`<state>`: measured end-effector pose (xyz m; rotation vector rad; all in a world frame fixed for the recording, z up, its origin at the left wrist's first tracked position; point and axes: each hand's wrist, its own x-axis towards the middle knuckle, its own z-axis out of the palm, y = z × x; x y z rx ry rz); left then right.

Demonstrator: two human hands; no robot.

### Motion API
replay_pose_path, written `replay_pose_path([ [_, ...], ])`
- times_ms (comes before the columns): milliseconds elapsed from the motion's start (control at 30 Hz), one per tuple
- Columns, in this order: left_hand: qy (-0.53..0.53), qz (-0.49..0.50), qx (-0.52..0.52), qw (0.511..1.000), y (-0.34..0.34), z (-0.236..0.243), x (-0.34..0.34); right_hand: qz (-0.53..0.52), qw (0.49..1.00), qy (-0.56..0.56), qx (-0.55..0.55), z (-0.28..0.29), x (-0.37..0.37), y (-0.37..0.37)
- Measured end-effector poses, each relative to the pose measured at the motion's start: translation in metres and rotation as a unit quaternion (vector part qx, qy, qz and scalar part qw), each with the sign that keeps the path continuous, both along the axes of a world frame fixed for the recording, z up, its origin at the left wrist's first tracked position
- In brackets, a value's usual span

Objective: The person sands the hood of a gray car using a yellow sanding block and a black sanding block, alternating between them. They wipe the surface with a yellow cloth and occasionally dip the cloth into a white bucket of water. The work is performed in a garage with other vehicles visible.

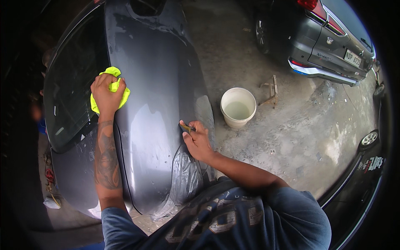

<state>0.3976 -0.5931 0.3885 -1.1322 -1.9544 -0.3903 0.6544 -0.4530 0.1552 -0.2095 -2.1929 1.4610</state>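
Note:
Grey bodywork of a car (143, 91) stretches out in front of me, its surface wet and patchy. My left hand (107, 93) grips a crumpled neon-yellow cloth (124, 89) at the border between the dark rear glass (75, 83) and the painted panel. Lower and to the right, my right hand (198, 139) pinches a small dark pad with a yellow-brown patch (187, 128) against the panel's side; its exact kind is unclear. Just below that hand, clear plastic film (183, 179) covers the car's lower corner.
A white bucket (237, 106) holding cloudy liquid stands on the concrete floor (266, 141) to the right. Beside it lies a small wooden frame (271, 92). Another grey car (321, 50) is parked at the far right, and a black vehicle (362, 187) at the right edge.

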Motion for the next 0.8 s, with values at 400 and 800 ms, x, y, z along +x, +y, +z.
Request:
replay_pose_path([
  [400,0.006,0.009,-0.010,1.000,0.010,0.004,-0.001,-0.096,0.995,0.038,0.005,0.000,-0.054,0.020],
  [800,-0.021,0.017,0.000,1.000,0.001,-0.002,-0.009,-0.078,0.995,0.062,0.000,-0.001,-0.037,0.012],
])
